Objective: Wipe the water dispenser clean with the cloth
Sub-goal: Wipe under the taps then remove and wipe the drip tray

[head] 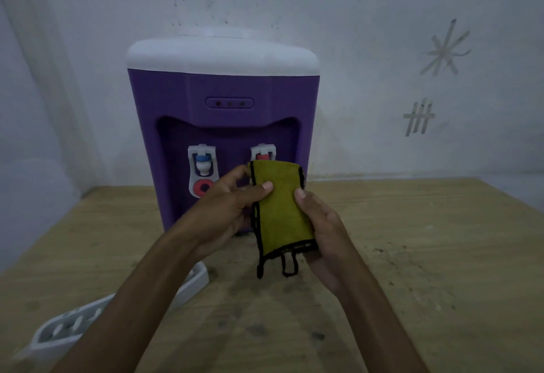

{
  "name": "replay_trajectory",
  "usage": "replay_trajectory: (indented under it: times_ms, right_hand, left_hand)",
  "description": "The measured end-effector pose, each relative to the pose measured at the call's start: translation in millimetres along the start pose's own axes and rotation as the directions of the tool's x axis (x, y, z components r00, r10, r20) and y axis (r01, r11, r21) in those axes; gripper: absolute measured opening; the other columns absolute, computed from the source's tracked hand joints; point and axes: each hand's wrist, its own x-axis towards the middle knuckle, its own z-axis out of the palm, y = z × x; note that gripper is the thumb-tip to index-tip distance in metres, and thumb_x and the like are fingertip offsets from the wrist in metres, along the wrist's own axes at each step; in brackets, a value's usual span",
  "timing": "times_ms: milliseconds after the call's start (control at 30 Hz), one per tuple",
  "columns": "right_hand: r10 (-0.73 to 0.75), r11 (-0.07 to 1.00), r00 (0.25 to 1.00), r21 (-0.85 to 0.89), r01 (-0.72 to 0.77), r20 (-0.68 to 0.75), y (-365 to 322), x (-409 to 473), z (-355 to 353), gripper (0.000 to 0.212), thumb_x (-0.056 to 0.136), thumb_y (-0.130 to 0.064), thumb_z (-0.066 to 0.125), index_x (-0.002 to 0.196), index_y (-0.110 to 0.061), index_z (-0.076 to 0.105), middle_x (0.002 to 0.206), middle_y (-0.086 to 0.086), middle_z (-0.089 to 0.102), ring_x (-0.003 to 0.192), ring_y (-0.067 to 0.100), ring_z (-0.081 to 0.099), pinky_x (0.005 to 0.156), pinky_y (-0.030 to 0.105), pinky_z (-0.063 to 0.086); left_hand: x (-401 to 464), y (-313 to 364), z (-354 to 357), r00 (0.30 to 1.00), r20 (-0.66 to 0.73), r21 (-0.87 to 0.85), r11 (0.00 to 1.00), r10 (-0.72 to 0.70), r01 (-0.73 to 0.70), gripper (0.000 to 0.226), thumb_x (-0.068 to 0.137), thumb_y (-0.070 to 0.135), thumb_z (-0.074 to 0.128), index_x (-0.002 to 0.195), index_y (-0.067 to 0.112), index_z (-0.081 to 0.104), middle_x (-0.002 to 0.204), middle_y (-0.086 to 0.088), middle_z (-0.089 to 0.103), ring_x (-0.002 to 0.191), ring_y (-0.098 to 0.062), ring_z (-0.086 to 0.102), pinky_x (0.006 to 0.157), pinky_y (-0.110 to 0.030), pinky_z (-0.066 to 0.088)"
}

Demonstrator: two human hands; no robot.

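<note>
A purple water dispenser (223, 98) with a white top stands on the wooden table against the wall. It has a blue tap (202, 160) on the left and a red tap (263, 154) on the right, partly hidden by the cloth. In front of it I hold a folded olive-green cloth (279, 207) with black stitched edges and a hanging loop. My left hand (226, 207) pinches its left edge, thumb on top. My right hand (323, 225) grips its right side, with the thumb pressed on the cloth's face.
A white drip tray (59, 331) lies on the wooden table (426, 255) at the lower left, partly under my left forearm. The table surface shows dark specks and dust. The wall behind carries scratch marks on the right.
</note>
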Motion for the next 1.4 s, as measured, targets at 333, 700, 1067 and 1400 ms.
replay_trajectory:
  times_ms: [333,700,1067,1400]
  right_hand:
    - [0.079,0.989,0.996,0.122,-0.084,0.051,2.1,-6.9,13.4,0.046,0.100,-0.039,0.053,0.136,-0.011,0.063,0.126,0.018,0.072,0.116,0.034,0.070,0.094,0.048,0.058]
    - [0.240,0.893,0.949,0.337,-0.298,0.204,14.2,-16.3,38.9,0.056,0.107,-0.047,0.038,0.132,-0.007,0.069,0.131,0.014,0.070,0.085,0.019,0.074,0.060,0.034,0.059]
    - [-0.720,0.470,0.694,-0.739,0.483,-0.004,29.2,5.2,90.9,0.029,0.106,-0.029,0.053,0.135,-0.029,0.054,0.115,-0.005,0.061,0.101,0.011,0.062,0.085,0.030,0.056]
    - [-0.802,-0.314,0.429,-0.904,0.290,0.416,13.2,70.8,96.0,0.033,0.090,-0.015,0.069,0.122,-0.013,0.066,0.111,0.007,0.065,0.098,0.030,0.059,0.083,0.046,0.052]
  left_hand:
    - [-7.4,14.6,-10.8,0.999,0.002,0.367,0.929,0.053,-0.050,0.026,0.095,0.026,0.070,0.120,0.020,0.070,0.111,-0.005,0.077,0.103,-0.019,0.074,0.090,-0.037,0.059]
    - [-13.9,48.1,-57.2,0.910,-0.008,0.874,0.445,0.415,-0.195,0.006,0.096,0.034,0.069,0.092,0.033,0.073,0.082,0.011,0.072,0.075,-0.002,0.066,0.072,-0.025,0.051]
    - [-28.9,78.7,-99.0,0.591,-0.207,0.912,0.372,0.780,-0.171,0.007,0.102,0.019,0.058,0.103,0.023,0.063,0.090,0.022,0.059,0.079,0.002,0.058,0.058,-0.001,0.038]
    - [-25.1,72.1,-103.3,0.636,-0.135,0.943,0.296,0.759,-0.154,0.009,0.098,0.023,0.062,0.099,0.025,0.071,0.080,0.014,0.067,0.071,0.000,0.063,0.064,-0.015,0.048]
